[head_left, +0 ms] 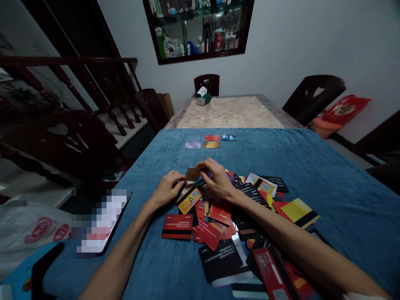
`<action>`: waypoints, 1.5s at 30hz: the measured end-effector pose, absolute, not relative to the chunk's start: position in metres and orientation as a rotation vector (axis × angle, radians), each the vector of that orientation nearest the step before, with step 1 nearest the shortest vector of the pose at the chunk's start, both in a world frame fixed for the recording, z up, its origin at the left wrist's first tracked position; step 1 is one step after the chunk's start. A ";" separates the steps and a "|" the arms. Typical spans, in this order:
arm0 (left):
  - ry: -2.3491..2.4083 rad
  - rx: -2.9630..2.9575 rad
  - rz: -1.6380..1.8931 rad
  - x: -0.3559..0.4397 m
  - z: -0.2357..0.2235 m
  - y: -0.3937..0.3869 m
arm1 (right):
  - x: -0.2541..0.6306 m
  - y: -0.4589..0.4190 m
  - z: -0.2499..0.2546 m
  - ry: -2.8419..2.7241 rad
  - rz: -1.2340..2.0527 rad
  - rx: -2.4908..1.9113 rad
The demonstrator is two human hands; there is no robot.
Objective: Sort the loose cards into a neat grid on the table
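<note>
Glossy cards [220, 258] were heaped on plush cloth [265, 154]; a tan card [192, 174] was pinched by the right hand [215, 178], hold by left hand [168, 188] unclear.

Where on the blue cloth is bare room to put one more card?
Bare cloth lies beyond the card pile, toward the cloth's far right corner; left of the pale card; and between the phone and left forearm. It is crowded under the right hand and right forearm, along the pile.
</note>
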State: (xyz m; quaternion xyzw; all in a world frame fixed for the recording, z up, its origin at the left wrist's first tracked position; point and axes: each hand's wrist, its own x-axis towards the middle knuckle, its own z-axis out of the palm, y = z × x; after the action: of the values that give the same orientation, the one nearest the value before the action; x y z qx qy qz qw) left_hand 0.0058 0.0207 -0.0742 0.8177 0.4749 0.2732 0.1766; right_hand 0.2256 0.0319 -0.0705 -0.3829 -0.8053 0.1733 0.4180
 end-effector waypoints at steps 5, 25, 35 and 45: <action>1.319 2.329 0.930 0.011 -0.070 0.017 | 0.225 0.029 -0.075 -2.066 0.317 -0.840; 1.425 2.274 1.196 0.018 -0.076 0.013 | 0.223 0.037 -0.095 -2.109 0.499 -0.960; 1.452 2.337 1.102 0.005 -0.091 0.024 | 0.225 0.040 -0.104 -2.181 0.445 -0.915; 1.431 2.259 1.082 0.004 -0.097 0.026 | 0.221 0.032 -0.098 -2.329 0.333 -1.027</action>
State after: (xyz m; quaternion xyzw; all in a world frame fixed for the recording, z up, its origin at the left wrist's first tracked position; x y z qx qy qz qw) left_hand 0.0037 0.0264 -0.0973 0.7767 0.4921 0.3719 0.1279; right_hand 0.2214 0.0324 -0.0982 -0.3837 -0.8701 0.1244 0.2831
